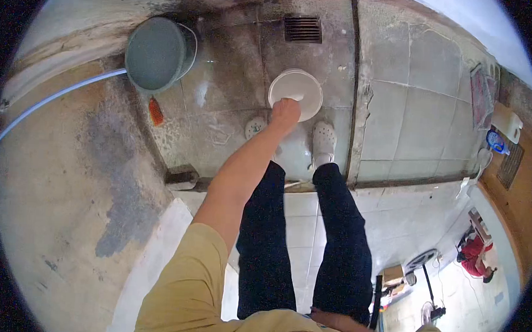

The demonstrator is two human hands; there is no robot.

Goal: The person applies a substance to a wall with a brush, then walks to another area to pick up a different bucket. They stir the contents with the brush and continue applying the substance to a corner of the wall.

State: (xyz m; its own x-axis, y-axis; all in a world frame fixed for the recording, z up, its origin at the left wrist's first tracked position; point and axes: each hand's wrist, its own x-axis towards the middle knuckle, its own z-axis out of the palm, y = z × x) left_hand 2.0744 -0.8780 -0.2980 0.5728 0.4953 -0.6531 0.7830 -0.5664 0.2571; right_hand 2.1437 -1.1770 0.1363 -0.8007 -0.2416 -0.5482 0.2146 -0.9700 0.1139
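My left hand (286, 111) is closed, in front of the near rim of a round whitish bucket (309, 112) on the tiled floor. Whatever its fingers hold, if anything, is hidden; a small paler patch shows just beside them inside the rim. The bucket stands just ahead of my two light-coloured clogs (324, 136). My right forearm lies across my waist at the bottom edge, with the right hand (325, 316) by my dark trousers. Its fingers cannot be made out.
A large dark grey bucket (155, 54) with a wire handle stands at the upper left, a blue hose (61, 100) beside it. Nearby lies an orange brush (155, 111). A drain grate (303, 29) is at the top. Another person (474, 258) is at far right.
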